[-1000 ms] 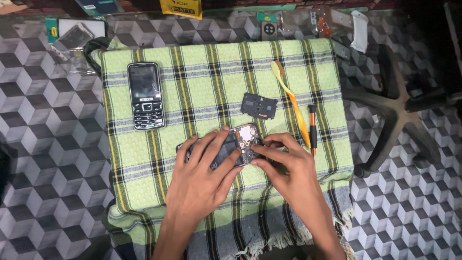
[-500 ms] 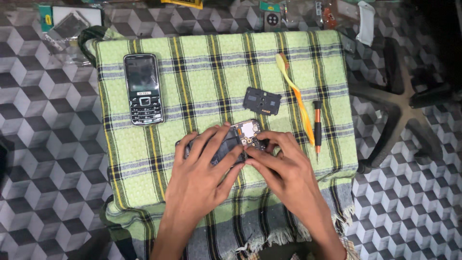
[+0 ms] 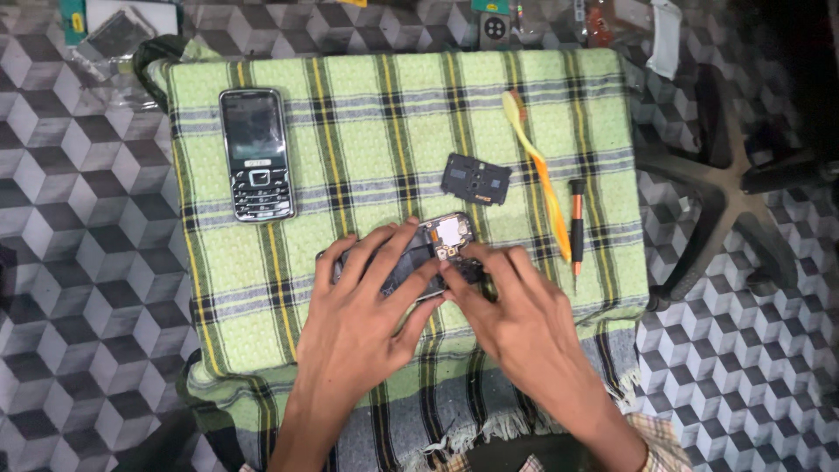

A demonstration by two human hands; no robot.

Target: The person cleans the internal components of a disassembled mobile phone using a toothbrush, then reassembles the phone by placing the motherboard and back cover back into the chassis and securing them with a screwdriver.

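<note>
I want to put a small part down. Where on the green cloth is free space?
Free: between the keypad phone and the black cover plate, and the cloth's near-left corner. Crowded: around the opened phone under both hands, and by the toothbrush and screwdriver.

On the checked cloth [image 3: 367,114] an opened phone [image 3: 437,249] lies under both hands, left hand [image 3: 363,306] beside right hand [image 3: 524,319]. A keypad phone [image 3: 256,153] lies far left of it, a small cover plate [image 3: 475,178] just behind it, then a toothbrush [image 3: 535,170] and screwdriver [image 3: 577,223] to the right
</note>
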